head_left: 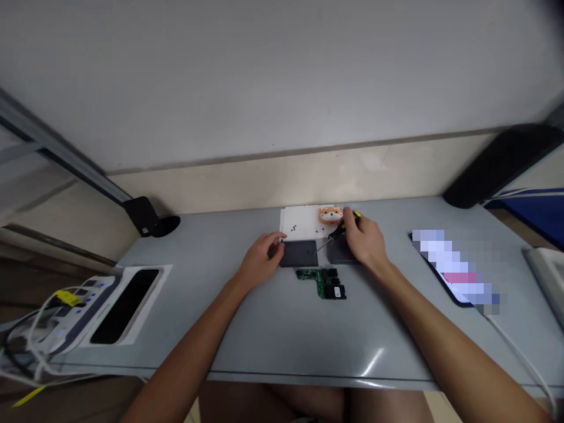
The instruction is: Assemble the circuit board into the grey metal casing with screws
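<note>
A dark flat rectangular panel point(296, 254) lies on the desk between my hands. My left hand point(263, 258) grips its left edge, with the thumb and forefinger curled at the upper left corner. In my right hand point(363, 238) is a screwdriver point(338, 230) with a black and yellow handle. Its thin shaft slants down left, and the tip is at the panel's right part; I cannot tell whether it touches. Partly under my right hand sits a dark box-shaped casing point(341, 254). A green circuit board point(320, 282) with black parts lies just in front of the panel.
Behind the panel, white paper point(304, 215) carries several tiny dark screws point(293, 228) and an orange-and-white animal-faced case point(330, 215). A lit phone point(453, 270) with a cable lies right. At left are a black phone point(126, 305) and a power strip point(83, 308) with cables.
</note>
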Demonstrator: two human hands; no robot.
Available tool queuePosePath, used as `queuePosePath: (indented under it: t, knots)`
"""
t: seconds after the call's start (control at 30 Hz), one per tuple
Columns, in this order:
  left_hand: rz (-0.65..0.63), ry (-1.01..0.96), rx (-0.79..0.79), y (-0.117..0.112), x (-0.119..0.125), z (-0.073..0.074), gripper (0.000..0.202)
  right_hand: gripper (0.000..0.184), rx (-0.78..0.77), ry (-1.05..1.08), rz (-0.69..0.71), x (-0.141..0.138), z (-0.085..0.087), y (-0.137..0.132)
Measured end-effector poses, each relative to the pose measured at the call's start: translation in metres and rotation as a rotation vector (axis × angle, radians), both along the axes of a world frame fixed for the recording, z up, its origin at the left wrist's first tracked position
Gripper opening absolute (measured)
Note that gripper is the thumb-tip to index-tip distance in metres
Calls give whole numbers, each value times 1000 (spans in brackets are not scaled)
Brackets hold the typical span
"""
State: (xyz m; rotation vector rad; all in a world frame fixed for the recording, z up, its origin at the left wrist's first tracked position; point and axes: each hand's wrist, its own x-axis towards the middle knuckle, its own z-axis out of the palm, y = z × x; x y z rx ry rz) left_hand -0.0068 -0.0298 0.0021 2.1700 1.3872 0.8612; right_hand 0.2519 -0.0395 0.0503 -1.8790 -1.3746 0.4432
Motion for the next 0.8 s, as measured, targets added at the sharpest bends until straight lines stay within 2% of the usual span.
queuePosePath:
  t: [0.3,0.63,0.7,0.8]
  knots:
    - [-31,34,21,-3,-1,3,26,64,28,-13,-13,0,-4,2]
    - [-29,44,29,-2,1,3,26,62,-17,-26,-8,-2,2,-1]
    - [-28,56,31,-3,1,4,26,61,-10,14,-17,-3,4,-1]
    - [-26,66,22,-3,1,5,26,59,-23,228,20,-3,10,-1]
